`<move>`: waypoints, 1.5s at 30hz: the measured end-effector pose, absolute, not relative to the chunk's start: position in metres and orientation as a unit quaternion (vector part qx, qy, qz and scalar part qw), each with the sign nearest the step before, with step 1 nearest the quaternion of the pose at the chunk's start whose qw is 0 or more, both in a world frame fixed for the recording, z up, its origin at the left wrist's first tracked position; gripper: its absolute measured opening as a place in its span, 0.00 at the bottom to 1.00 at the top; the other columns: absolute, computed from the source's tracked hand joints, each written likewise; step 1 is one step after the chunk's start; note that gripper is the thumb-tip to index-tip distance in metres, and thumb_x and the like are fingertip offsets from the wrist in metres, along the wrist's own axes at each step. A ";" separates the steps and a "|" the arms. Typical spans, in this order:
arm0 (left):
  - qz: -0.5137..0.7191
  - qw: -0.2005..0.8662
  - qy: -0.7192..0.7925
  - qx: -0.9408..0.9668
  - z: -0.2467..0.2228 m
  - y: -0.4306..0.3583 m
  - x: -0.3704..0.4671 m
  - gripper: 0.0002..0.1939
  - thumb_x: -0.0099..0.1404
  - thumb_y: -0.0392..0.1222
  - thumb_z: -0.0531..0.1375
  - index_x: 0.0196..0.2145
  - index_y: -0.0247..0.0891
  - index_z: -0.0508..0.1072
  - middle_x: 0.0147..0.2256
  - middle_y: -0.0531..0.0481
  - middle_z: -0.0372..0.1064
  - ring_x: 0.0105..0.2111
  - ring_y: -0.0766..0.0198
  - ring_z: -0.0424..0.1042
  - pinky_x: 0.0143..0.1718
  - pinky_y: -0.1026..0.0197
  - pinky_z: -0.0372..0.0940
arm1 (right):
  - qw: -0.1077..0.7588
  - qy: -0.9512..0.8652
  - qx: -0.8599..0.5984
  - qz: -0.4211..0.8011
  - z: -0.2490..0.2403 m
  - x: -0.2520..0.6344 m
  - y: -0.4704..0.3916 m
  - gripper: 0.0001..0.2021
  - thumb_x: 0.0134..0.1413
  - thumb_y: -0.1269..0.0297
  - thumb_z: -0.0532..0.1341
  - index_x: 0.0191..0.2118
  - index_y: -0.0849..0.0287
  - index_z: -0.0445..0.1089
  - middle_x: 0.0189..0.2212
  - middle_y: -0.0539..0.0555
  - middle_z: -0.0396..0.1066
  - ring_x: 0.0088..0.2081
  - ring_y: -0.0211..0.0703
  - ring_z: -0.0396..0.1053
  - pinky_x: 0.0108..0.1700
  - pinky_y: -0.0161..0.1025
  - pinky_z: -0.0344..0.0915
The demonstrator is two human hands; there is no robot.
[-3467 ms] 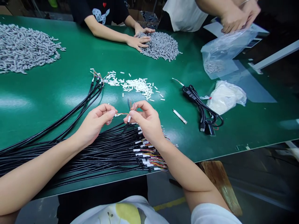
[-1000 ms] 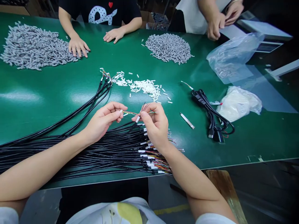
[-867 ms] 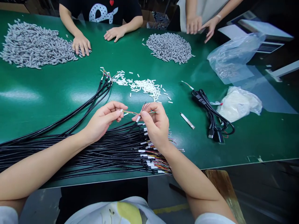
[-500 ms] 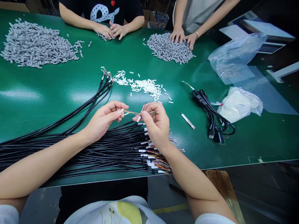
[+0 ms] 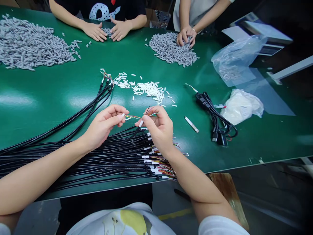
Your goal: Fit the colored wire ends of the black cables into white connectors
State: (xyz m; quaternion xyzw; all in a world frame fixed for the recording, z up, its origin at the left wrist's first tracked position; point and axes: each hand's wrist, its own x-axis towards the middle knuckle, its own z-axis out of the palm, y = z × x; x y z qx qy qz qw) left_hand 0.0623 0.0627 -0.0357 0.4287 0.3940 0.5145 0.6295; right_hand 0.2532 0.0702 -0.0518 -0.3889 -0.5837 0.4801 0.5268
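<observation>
My left hand (image 5: 104, 125) pinches a small white piece at one end of thin coloured wires (image 5: 133, 117). My right hand (image 5: 160, 129) grips the same wires further right, between thumb and fingers, beside a white sleeve (image 5: 141, 123) on a black cable. Dark and light wire ends stick up past the right fingertips. Beneath both hands lies a bundle of black cables (image 5: 97, 160), with white sleeves and bare coloured wires at its right end. Small white tubes (image 5: 149, 88) lie scattered beyond my hands.
Several finished-looking cable ends (image 5: 106, 80) lie at left. A box cutter (image 5: 191, 124), a coiled USB cable (image 5: 211, 112) and a white plastic bag (image 5: 241, 106) are at right. Across the table, two people's hands touch grey pieces; a large grey heap (image 5: 31, 45) sits far left.
The view has shifted slightly, so the table things appear further left. My hands keep their hold on the wires. Across the table, one person's hands have spread apart and the other's have come together.
</observation>
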 end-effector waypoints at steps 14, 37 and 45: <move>0.494 0.607 0.426 0.454 -0.037 0.063 0.063 0.04 0.61 0.40 0.66 0.35 0.38 0.79 0.26 0.54 0.68 0.27 0.70 0.64 0.31 0.67 0.61 | 0.499 -0.541 -0.377 0.562 -0.049 0.255 0.077 0.11 0.57 0.55 0.64 0.35 0.53 0.64 0.31 0.45 0.66 0.28 0.32 0.72 0.35 0.36 0.72; 0.449 0.487 0.415 0.624 -0.036 0.056 0.067 0.08 0.67 0.43 0.64 0.32 0.38 0.73 0.29 0.54 0.66 0.27 0.69 0.63 0.29 0.65 0.60 | 0.490 -0.656 -0.373 0.437 -0.049 0.249 0.064 0.03 0.56 0.65 0.66 0.35 0.56 0.72 0.33 0.47 0.67 0.31 0.34 0.66 0.35 0.38 0.67; 0.399 0.717 0.388 0.419 -0.032 0.061 0.062 0.09 0.61 0.42 0.70 0.38 0.37 0.79 0.29 0.52 0.74 0.27 0.69 0.69 0.32 0.65 0.66 | 0.504 -0.726 -0.372 0.285 -0.043 0.250 0.057 0.04 0.54 0.71 0.62 0.31 0.54 0.70 0.32 0.49 0.62 0.32 0.37 0.62 0.29 0.36 0.61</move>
